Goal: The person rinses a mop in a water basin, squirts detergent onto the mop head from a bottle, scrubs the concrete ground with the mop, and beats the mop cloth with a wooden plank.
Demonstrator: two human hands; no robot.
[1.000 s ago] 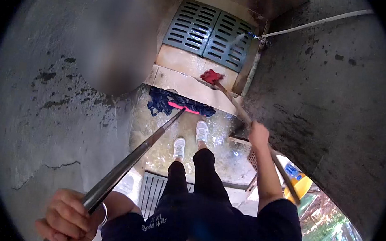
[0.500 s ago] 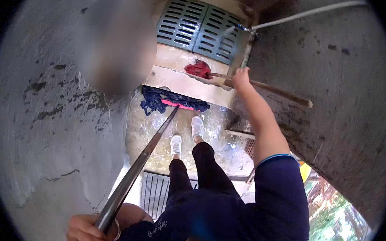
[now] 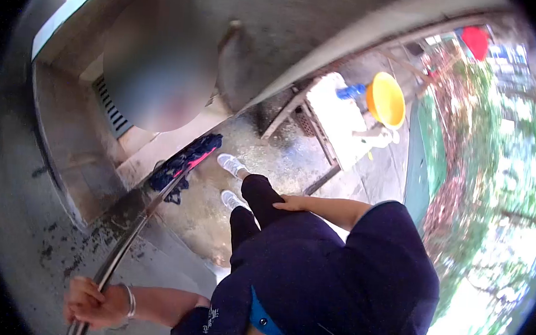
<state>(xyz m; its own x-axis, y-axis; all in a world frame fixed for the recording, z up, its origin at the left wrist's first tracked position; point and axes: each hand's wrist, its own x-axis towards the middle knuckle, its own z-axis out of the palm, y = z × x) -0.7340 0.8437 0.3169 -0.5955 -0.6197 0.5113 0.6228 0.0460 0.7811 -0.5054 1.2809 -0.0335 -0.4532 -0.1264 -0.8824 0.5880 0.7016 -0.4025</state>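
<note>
My left hand [image 3: 94, 304] is wrapped round the metal handle of a mop [image 3: 130, 236], low on the left. The handle slants up to the mop head [image 3: 185, 162], whose dark blue strips and pink bar lie on the wet floor along a low step. On my dark trouser leg, just above the knee, rests my right hand [image 3: 290, 203]. Its fingers lie flat and nothing shows in them. My white shoes [image 3: 232, 164] stand close to the mop head.
A slotted grate [image 3: 111, 106] lies behind the step, partly covered by a blurred oval. To the right, a pale table [image 3: 338, 122] carries a yellow basin [image 3: 385, 101] and a blue item [image 3: 350, 91]. A wall [image 3: 90, 261] stands close on the left; greenery lies beyond the table.
My right hand has come back from the wooden handle by the wall onto my leg. My view has turned right, bringing the table and basin in. My left hand still grips the mop.
</note>
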